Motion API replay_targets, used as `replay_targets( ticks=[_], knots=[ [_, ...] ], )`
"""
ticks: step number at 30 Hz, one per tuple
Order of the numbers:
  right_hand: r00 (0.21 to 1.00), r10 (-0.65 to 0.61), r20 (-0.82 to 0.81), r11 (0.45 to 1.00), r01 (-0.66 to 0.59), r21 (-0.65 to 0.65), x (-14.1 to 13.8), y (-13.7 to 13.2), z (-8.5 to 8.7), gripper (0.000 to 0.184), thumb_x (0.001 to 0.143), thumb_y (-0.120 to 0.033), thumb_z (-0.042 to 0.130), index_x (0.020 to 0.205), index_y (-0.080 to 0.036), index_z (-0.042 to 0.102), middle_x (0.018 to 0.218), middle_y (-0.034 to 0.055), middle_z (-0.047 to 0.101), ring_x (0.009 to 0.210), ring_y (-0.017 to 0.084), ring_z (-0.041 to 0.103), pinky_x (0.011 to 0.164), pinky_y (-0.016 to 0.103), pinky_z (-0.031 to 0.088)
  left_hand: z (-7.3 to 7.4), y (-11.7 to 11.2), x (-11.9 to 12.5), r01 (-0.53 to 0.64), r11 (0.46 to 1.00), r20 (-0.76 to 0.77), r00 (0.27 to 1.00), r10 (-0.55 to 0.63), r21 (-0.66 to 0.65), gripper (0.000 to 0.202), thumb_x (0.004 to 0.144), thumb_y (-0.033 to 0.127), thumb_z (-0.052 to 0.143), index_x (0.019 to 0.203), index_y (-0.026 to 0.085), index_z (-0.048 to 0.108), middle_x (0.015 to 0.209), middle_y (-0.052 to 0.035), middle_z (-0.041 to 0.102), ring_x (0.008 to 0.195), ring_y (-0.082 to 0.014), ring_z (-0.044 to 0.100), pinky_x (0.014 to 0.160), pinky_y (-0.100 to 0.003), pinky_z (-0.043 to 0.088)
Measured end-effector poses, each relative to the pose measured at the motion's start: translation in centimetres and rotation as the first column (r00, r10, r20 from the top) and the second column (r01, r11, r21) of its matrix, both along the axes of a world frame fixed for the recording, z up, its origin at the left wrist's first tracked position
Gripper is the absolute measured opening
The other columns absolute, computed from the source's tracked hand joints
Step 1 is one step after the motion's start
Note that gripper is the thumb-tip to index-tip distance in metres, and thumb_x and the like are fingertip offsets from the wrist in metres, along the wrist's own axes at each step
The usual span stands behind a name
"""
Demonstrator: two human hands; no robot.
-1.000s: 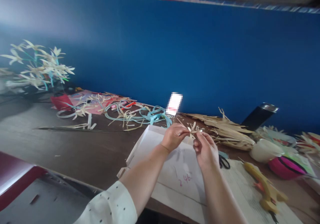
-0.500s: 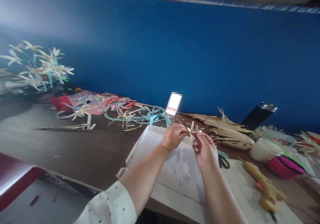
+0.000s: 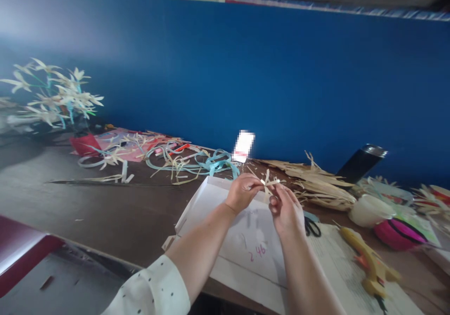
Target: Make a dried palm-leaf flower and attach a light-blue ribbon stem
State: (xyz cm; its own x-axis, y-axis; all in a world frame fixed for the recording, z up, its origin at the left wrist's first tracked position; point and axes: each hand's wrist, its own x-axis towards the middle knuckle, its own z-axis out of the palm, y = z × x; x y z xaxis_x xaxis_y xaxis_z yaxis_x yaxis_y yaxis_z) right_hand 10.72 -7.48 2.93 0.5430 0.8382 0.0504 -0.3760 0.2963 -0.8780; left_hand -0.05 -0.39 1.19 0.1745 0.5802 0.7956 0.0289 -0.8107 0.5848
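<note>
Between my two hands, over the far part of an open white cardboard box [image 3: 225, 254], is a small pale flower of dried husk strips [image 3: 267, 183]. My left hand [image 3: 243, 193] is closed in a pinch on the flower's left side. From the right, the thumb and fingers of my right hand [image 3: 286, 208] pinch another of its strips. The flower's petals stick up and down between the fingertips. Part of each grip is hidden by the fingers. "2.46" is written in pink on the box.
Dried husks [image 3: 316, 183] lie behind my right hand, near a dark flask [image 3: 362, 162]. A yellow glue gun [image 3: 372, 263] rests on paper at right, beside black-handled scissors [image 3: 312, 226]. Blue ribbon [image 3: 220, 162] and a phone [image 3: 243, 146] are behind the box. Flowers [image 3: 66, 94] stand at left.
My hands stay nearly in place, with a slight shift left in view. The flower's petals now show more plainly between my fingertips.
</note>
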Motion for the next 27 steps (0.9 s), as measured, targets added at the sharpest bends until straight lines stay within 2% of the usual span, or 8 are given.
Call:
replay_targets(
  ticks=[4, 11, 19, 27],
  knots=[
    [0.999, -0.019, -0.04, 1.0, 0.019, -0.021, -0.01, -0.03, 0.24, 0.037, 0.059, -0.039, 0.075, 0.086, -0.018, 0.062, 0.079, 0.0005, 0.065, 0.042, 0.002, 0.042, 0.032, 0.014, 0.024, 0.14, -0.05, 0.0, -0.034, 0.999, 0.034, 0.999, 0.034, -0.015, 0.005, 0.074, 0.02, 0.065, 0.073, 0.016, 0.069, 0.076, -0.0052, 0.067, 0.076, -0.0142, 0.061, 0.073, -0.027, 0.051],
    [0.992, -0.072, -0.103, 0.984, 0.054, -0.173, 0.29, 0.35, -0.26, 0.037, 0.051, -0.028, 0.078, 0.082, -0.018, 0.061, 0.07, -0.0004, 0.064, 0.04, 0.002, 0.039, 0.031, 0.012, 0.024, 0.12, 0.1, -0.26, -0.087, 0.996, 0.047, 0.995, 0.086, 0.017, 0.012, 0.076, 0.027, 0.064, 0.074, 0.016, 0.068, 0.078, -0.0059, 0.068, 0.078, -0.0146, 0.061, 0.075, -0.029, 0.051],
    [0.996, -0.05, -0.073, 0.985, 0.038, -0.166, 0.28, 0.27, -0.4, 0.034, 0.052, -0.025, 0.076, 0.081, -0.018, 0.061, 0.067, 0.0001, 0.064, 0.04, 0.003, 0.04, 0.031, 0.013, 0.025, 0.21, 0.25, -0.46, -0.131, 0.986, 0.036, 0.991, 0.128, 0.099, 0.011, 0.079, 0.024, 0.061, 0.075, 0.018, 0.068, 0.076, -0.004, 0.068, 0.077, -0.0135, 0.06, 0.074, -0.028, 0.049],
    [0.992, -0.112, -0.065, 0.984, 0.101, -0.148, 0.44, 0.35, -0.5, 0.032, 0.053, -0.025, 0.075, 0.081, -0.018, 0.06, 0.067, -0.0001, 0.062, 0.041, 0.003, 0.04, 0.032, 0.013, 0.024, 0.09, 0.36, -0.45, -0.13, 0.987, 0.02, 0.991, 0.129, 0.091, 0.013, 0.079, 0.025, 0.06, 0.074, 0.018, 0.068, 0.075, -0.0038, 0.067, 0.076, -0.0136, 0.06, 0.074, -0.028, 0.049]
  ],
)
